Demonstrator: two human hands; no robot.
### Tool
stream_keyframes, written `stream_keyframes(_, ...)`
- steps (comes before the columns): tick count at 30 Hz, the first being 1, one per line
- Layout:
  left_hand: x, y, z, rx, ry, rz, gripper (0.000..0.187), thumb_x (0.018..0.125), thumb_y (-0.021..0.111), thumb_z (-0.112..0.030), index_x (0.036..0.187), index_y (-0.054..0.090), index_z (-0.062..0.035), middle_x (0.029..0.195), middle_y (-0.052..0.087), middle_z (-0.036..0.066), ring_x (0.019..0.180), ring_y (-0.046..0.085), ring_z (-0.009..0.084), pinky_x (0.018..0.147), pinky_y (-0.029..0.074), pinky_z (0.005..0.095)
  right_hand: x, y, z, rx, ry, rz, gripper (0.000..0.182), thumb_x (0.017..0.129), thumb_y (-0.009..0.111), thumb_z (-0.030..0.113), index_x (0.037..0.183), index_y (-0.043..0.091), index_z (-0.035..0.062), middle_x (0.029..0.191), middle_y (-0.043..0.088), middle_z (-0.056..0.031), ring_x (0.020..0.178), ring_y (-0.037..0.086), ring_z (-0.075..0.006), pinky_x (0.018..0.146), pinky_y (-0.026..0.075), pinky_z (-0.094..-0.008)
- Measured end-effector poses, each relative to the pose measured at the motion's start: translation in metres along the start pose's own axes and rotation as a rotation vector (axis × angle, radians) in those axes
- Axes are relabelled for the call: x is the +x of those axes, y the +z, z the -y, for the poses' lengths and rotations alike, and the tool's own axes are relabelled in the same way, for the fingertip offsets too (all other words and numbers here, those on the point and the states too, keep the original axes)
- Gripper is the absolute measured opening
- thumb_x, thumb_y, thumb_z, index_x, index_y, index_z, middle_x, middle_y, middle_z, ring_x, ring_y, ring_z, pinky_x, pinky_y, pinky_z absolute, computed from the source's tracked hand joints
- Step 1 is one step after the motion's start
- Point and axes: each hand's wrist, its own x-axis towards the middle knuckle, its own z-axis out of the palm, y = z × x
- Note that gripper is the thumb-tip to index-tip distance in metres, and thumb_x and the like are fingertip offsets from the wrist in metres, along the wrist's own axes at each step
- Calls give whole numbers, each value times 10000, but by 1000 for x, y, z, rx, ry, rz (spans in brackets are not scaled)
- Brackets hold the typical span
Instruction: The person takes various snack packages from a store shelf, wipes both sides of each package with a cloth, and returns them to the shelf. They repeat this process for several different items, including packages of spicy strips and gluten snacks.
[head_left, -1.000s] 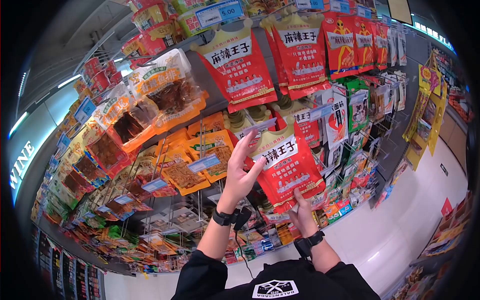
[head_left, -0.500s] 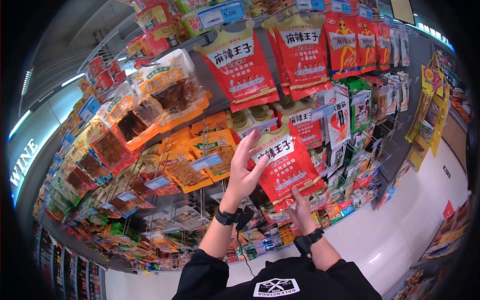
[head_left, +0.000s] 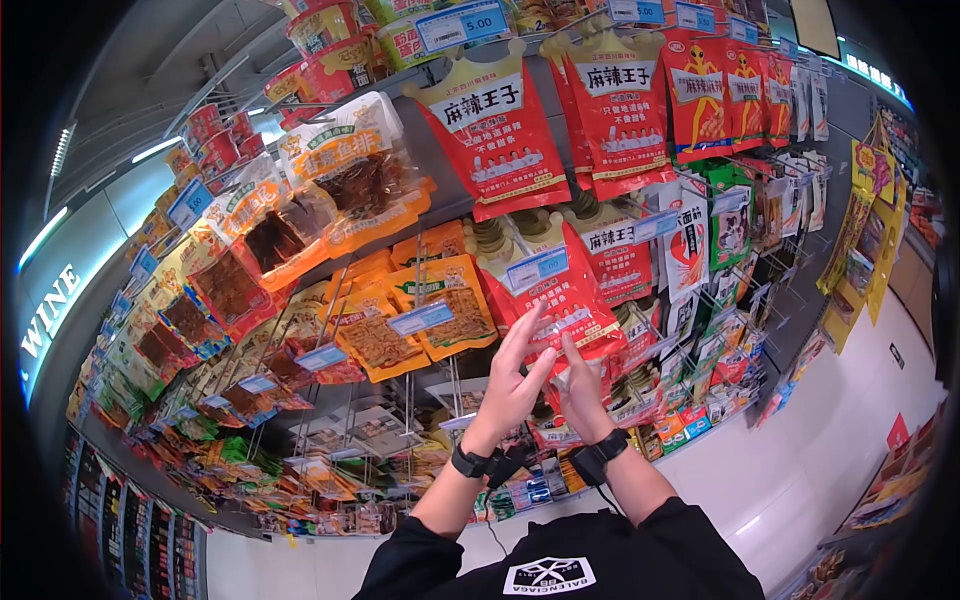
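Observation:
A red snack packet (head_left: 572, 305) with a crown-shaped top is in the second row of the rack. A price tag (head_left: 537, 268) hangs in front of its upper part. My left hand (head_left: 513, 388) is at the packet's lower left with its fingers stretched upward, fingertips overlapping the print. Beside it, my right hand (head_left: 583, 392) is raised at the packet's bottom edge, fingers extended and apart from any grip. Matching red packets (head_left: 490, 130) hang in the row above.
Orange snack bags (head_left: 440, 300) hang to the left, with metal hooks and tags jutting out between them. Clear-front fish snack packs (head_left: 350, 175) are at upper left. White and green packets (head_left: 688, 235) hang to the right. Instant noodle tubs (head_left: 340, 65) stand on top.
The red packet has moved up and back, from in front of the rack to behind the price tag. My right hand has released its lower edge; my left hand has moved down.

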Motion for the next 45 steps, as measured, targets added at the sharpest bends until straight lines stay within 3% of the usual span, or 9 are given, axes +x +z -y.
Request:
stream_keyframes(2,-18,7,11,-60,-60,9,599,1016,614,-89,1568,397,-8,1565,445,169,1381,530,249,1042,515,373,13,4,-7,4,51,-46,366,999,723,306,1273,593,101,1053,692,-8,797,656,-100,607,502,-302)
stream_keyframes(5,-53,10,23,-41,-147,12,558,1029,608,-123,1545,430,-7,1492,495,153,1305,569,218,1021,519,357,21,2,-10,-65,196,-212,353,969,762,324,1207,615,109,1024,692,-6,761,646,-86,579,488,-289)
stream_keyframes(7,-78,6,25,-46,-233,46,492,1035,599,-120,1497,483,6,1439,537,141,1248,600,202,995,523,340,18,-18,-14,-146,258,-229,388,938,800,254,1216,597,76,1035,697,-6,773,664,-107,605,526,-300)
stream_keyframes(10,-124,-4,51,-94,-319,54,435,1044,579,-124,1453,524,16,1309,633,118,1184,635,190,975,527,325,-8,-18,-18,-17,-51,-132,475,910,803,95,1320,571,36,1216,692,-65,997,694,-156,830,580,-335)
stream_keyframes(12,-155,-11,60,-138,-575,17,356,1055,555,-125,1377,574,26,1145,705,83,1078,671,168,941,534,309,-18,-39,-20,-59,-35,-98,481,916,795,99,1336,566,46,1220,696,-66,1013,703,-172,840,587,-340)
stream_keyframes(20,-251,-9,89,-128,-702,-144,252,1056,599,-158,1231,612,24,962,709,69,877,666,119,831,543,285,-67,-82,-9,-210,-46,-165,464,912,752,25,1342,579,13,1269,676,-88,1100,692,-199,913,577,-343)
stream_keyframes(27,-285,6,88,-96,-789,-189,245,1018,670,-150,1207,616,-4,916,705,37,839,656,95,795,524,269,-117,-140,18,-434,-129,-317,416,905,738,17,1300,609,-10,1218,685,-77,1097,671,-174,939,531,-327)
stream_keyframes(35,-304,35,60,-46,-774,-51,271,998,702,-166,1220,640,-23,947,700,16,885,649,95,802,520,274,-173,-178,48,-381,-127,-505,392,1003,651,214,1335,580,18,1276,656,-80,1169,642,-197,991,513,-346)
stream_keyframes(45,-358,90,9,18,-852,5,297,973,714,-190,1226,666,-44,963,737,59,887,683,146,846,547,313,-258,-215,98,-458,-142,-593,417,1015,643,264,1352,574,28,1289,646,-78,1184,627,-196,1011,492,-351)
